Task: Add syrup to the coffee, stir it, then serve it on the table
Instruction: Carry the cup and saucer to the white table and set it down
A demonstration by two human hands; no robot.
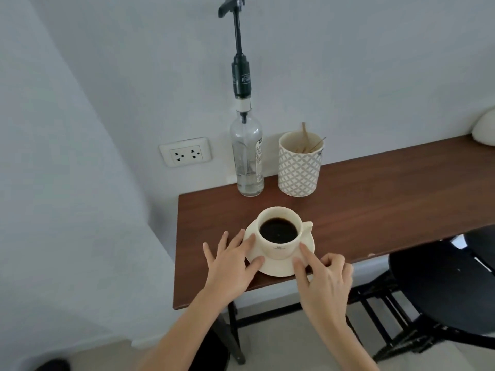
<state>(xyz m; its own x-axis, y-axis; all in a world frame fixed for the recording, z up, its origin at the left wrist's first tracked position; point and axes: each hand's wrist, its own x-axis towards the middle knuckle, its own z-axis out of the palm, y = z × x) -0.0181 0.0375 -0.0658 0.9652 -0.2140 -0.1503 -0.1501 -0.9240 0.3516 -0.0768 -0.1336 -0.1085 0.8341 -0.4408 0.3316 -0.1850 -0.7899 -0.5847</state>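
Left hand (232, 263) spread flat, fingers apart, thumb and index tips on saucer (278, 267) rim; right hand (322, 277) loose, index and thumb touching saucer's other side, nothing clamped. Between them, cream cup (280, 231) of black coffee on saucer, near table (375, 199) front edge. Beyond fingertips, well apart: syrup bottle (247, 156) with pump, patterned stirrer holder (298, 167) just beside, at wall.

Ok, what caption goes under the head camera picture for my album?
Both hands, left hand and right hand, touch the saucer under a coffee cup.
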